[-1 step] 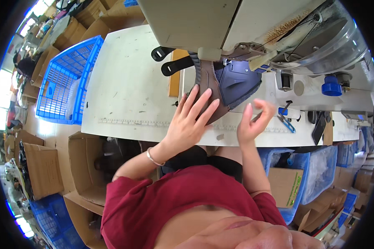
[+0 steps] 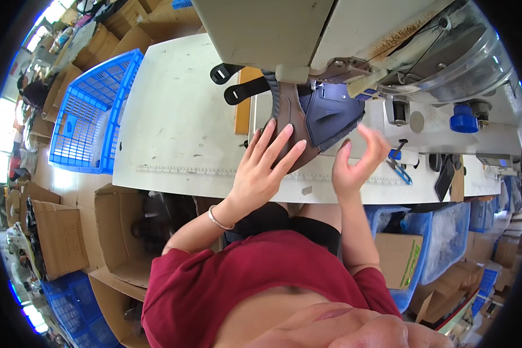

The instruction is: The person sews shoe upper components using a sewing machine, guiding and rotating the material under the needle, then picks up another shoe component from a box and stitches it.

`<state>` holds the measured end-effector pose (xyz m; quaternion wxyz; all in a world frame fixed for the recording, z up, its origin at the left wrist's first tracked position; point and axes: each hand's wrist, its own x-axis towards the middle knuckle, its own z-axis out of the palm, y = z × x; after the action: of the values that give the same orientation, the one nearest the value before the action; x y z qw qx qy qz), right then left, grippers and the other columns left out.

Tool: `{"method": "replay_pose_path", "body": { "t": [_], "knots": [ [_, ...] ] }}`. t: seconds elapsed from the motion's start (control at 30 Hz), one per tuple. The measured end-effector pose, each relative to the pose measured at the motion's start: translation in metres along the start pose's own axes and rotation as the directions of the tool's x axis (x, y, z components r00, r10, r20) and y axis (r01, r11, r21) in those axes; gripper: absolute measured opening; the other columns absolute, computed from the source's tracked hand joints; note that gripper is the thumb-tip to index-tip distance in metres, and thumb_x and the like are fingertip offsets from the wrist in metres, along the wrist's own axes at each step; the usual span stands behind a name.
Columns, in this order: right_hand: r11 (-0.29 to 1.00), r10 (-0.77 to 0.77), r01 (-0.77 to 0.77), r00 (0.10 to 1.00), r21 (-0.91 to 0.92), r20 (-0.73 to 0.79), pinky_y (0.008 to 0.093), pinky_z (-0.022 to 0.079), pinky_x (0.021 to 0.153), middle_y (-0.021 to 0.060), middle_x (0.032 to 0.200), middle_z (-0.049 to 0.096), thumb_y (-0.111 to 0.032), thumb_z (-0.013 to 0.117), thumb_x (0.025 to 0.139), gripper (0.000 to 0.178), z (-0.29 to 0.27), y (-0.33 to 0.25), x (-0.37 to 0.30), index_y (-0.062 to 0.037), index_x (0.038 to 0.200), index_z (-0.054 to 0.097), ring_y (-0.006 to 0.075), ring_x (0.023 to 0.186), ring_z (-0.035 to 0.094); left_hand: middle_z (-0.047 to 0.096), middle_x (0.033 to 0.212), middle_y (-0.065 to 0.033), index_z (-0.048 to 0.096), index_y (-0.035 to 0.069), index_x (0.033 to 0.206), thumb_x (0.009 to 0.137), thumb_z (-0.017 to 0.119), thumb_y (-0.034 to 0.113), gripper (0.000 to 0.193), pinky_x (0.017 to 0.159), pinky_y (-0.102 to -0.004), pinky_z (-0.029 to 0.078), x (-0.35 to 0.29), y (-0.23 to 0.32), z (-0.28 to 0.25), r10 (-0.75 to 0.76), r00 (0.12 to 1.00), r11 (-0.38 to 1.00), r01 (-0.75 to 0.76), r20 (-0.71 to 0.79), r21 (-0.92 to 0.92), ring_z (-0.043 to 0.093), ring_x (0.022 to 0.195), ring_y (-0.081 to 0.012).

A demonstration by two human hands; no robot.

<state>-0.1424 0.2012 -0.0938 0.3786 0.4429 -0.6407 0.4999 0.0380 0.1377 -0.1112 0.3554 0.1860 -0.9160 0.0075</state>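
Observation:
A brown and dark blue shoe upper (image 2: 334, 114) lies on the white table under the sewing machine head (image 2: 293, 72). Two black straps (image 2: 246, 91) with slotted ends stick out from its left side. My left hand (image 2: 264, 168) rests on the brown edge nearest me, fingers spread and lying flat. To the right of the upper, my right hand (image 2: 358, 165) is raised with thumb and fingers apart and nothing between them. Its fingertips come close to the blue part's lower right edge; whether they touch it cannot be made out. The machine head hides the upper's far end.
A blue plastic crate (image 2: 93, 116) stands at the table's left edge. Small blue-handled scissors (image 2: 399, 169) and a black object (image 2: 445, 180) lie right of my right hand. A printed ruler scale (image 2: 185, 170) runs along the near edge. Cardboard boxes (image 2: 119, 232) stand below left.
My right hand has shifted slightly to the right, its fingers lifting toward the blue part's edge. The left hand and the upper stay nearly where they were.

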Motion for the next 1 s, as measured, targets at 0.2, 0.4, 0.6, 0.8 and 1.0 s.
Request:
{"method": "replay_pose_path", "body": {
  "t": [0.2,0.4,0.6,0.8,1.0],
  "knots": [
    [0.975,-0.190,0.120,0.886,0.187,0.422,0.0339,0.048,0.084,0.0136,0.102,0.067,0.008,0.054,0.067,0.042,0.004,0.017,0.039,-0.0044,0.104,0.069,0.0284,0.094,0.063,0.063,0.116,-0.0142,0.067,0.009,0.112,0.072,0.057,-0.007,0.044,0.071,-0.0346,0.053,0.012,0.023,-0.008,-0.076,0.987,0.995,0.065,-0.140,-0.080,0.060,0.108,-0.0352],
    [0.969,-0.239,0.178,0.861,0.175,0.449,0.0321,0.050,0.078,0.0126,0.096,0.067,0.007,0.056,0.066,0.040,0.004,0.030,0.040,-0.0041,0.101,0.070,0.0264,0.085,0.063,0.063,0.116,-0.0132,0.067,0.009,0.113,0.072,0.058,-0.006,0.044,0.069,-0.0339,0.053,0.014,0.028,-0.009,-0.089,0.989,0.995,0.084,-0.118,-0.053,0.060,0.107,-0.0351],
    [0.960,-0.275,0.217,0.839,0.174,0.470,0.0319,0.050,0.073,0.0114,0.092,0.067,0.010,0.056,0.062,0.045,0.004,0.032,0.045,-0.0047,0.102,0.070,0.0249,0.081,0.063,0.058,0.122,-0.0132,0.062,0.011,0.120,0.077,0.059,0.006,0.043,0.083,-0.0418,0.052,0.009,0.027,-0.006,-0.113,0.990,0.993,0.108,-0.083,-0.056,0.056,0.112,-0.0378],
    [0.943,-0.328,0.264,0.847,0.202,0.419,0.0312,0.049,0.068,0.0102,0.087,0.067,0.013,0.056,0.058,0.051,0.010,0.034,0.049,-0.0066,0.103,0.071,0.0231,0.075,0.061,0.061,0.117,-0.0125,0.065,0.011,0.115,0.074,0.058,0.000,0.043,0.075,-0.0370,0.053,0.017,0.027,-0.007,-0.115,0.985,0.993,0.113,-0.131,-0.026,0.059,0.107,-0.0359],
    [0.937,-0.346,0.288,0.841,0.197,0.416,0.0304,0.047,0.063,0.0061,0.080,0.065,0.014,0.056,0.059,0.056,0.016,0.043,0.050,-0.0126,0.105,0.072,0.0205,0.067,0.056,0.065,0.113,-0.0112,0.067,0.012,0.112,0.072,0.058,-0.006,0.044,0.064,-0.0317,0.054,0.022,0.028,-0.007,-0.116,0.978,0.993,0.119,-0.174,0.006,0.062,0.103,-0.0336]
  ]
}}
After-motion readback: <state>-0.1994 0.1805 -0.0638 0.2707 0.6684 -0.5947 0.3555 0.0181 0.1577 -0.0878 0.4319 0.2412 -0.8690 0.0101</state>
